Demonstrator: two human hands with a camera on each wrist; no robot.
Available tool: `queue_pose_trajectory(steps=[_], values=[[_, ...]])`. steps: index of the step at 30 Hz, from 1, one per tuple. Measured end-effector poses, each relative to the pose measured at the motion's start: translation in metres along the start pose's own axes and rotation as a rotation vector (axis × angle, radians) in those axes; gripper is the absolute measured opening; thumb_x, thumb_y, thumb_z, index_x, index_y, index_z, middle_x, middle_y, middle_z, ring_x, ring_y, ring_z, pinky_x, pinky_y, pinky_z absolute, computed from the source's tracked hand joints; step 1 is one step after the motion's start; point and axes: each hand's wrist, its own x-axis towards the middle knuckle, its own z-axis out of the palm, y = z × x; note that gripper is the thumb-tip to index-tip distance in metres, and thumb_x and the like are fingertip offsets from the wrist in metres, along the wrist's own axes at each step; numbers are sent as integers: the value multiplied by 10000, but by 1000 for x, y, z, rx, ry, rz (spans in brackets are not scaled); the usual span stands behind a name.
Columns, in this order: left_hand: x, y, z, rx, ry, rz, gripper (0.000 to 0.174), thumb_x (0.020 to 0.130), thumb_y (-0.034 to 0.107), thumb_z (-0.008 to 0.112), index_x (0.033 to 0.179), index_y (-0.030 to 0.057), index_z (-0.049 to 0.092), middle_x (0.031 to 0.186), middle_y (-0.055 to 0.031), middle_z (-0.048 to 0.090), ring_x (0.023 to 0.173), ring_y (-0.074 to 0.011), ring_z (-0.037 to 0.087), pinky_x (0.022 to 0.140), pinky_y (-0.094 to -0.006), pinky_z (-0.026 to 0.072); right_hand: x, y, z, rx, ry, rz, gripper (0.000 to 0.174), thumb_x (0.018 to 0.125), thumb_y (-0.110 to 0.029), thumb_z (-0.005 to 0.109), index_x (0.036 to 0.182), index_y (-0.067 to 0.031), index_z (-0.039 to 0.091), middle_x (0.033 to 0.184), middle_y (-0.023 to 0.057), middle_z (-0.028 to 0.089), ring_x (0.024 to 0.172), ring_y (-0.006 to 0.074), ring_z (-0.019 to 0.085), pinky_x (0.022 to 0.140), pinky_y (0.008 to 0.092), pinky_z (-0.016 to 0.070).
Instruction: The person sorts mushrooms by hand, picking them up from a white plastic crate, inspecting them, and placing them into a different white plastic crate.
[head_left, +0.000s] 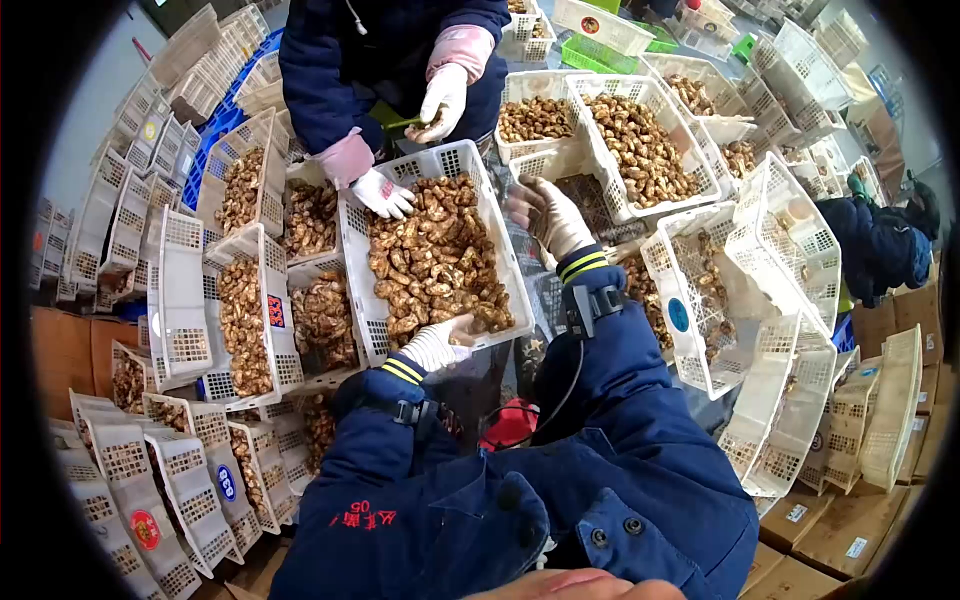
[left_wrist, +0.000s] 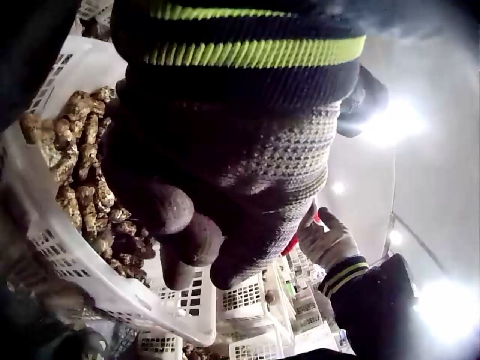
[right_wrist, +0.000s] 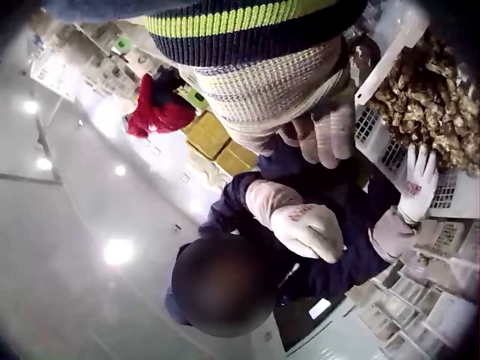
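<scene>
A white plastic crate [head_left: 510, 275] of brown, knobbly mushroom-like pieces [head_left: 440, 260] lies tilted in front of me. My left hand [head_left: 440, 345], in a knit glove, is over its near edge, fingertips right at the pieces. In the left wrist view that hand's fingers [left_wrist: 172, 206] hang loosely bent with nothing seen between them. My gloved right hand [head_left: 555, 220] is raised off the crate's right side, fingers spread and slightly blurred. Across from me, another person's gloved hand [head_left: 383, 193] rests on the pieces; their other hand [head_left: 443, 100] is above the far rim.
Filled crates stand on the left [head_left: 245, 310] and back right [head_left: 645, 150]. A white crate [head_left: 785, 235] leans at the right, with cardboard boxes [head_left: 840, 530] below. Crate stacks line the far left. A red object [head_left: 510, 425] lies below my arms. Another person [head_left: 880, 240] bends at far right.
</scene>
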Motion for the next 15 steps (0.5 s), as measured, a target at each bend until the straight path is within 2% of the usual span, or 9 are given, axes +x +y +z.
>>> queue_pose_trajectory(steps=[1,2,3,5,6,9,12,15], values=[[5,-12,-1,-118,7,32,722,820,174,702,1432,83,330,1159,-123,609,721,-121,584,595,-252,490,3,3,1,-91,60,69,372,916,-321,578,1187,-68,542,1010,64,641,851,210,633,710,331,545],[12,-22,-12,92,-2,155,801,811,105,684,1471,98,231,1285,-154,539,761,-129,589,608,-250,496,4,6,1,-127,60,89,358,915,-322,580,1173,-75,550,995,55,643,830,203,632,701,323,541],[8,-10,-10,41,69,60,759,806,38,650,1460,99,271,1263,-128,564,748,-106,577,602,-241,493,7,11,-1,-165,59,112,345,914,-323,581,1160,-83,559,981,45,645,808,196,631,691,314,537],[7,-1,-9,132,216,55,690,816,13,616,1438,97,331,1223,-82,585,698,-79,557,585,-234,485,14,24,-10,-263,84,95,332,927,-328,564,1149,-81,560,972,48,643,771,184,626,685,321,528],[0,21,-5,117,263,-24,630,818,11,608,1406,91,394,1189,-51,596,655,-58,537,565,-215,471,16,28,-13,-321,69,98,333,931,-328,558,1152,-79,556,969,50,643,767,182,625,686,323,526],[2,12,-5,40,318,88,567,826,15,594,1368,81,444,1045,-27,644,617,-53,533,535,-206,456,16,37,-12,-486,35,118,391,939,-327,551,1219,-56,515,1000,78,645,776,179,627,665,318,520],[5,4,-12,-18,304,82,492,847,47,611,1323,82,490,863,1,655,615,-63,566,544,-202,471,32,55,-33,-747,-91,42,401,938,-324,549,1240,-63,519,1019,78,649,778,176,631,675,317,515],[3,6,-20,-409,428,103,408,870,76,629,1268,91,540,876,-30,662,680,-120,633,558,-228,535,28,60,-30,-899,-88,128,385,933,-292,556,1247,-71,529,1004,60,652,764,167,625,667,308,503]])
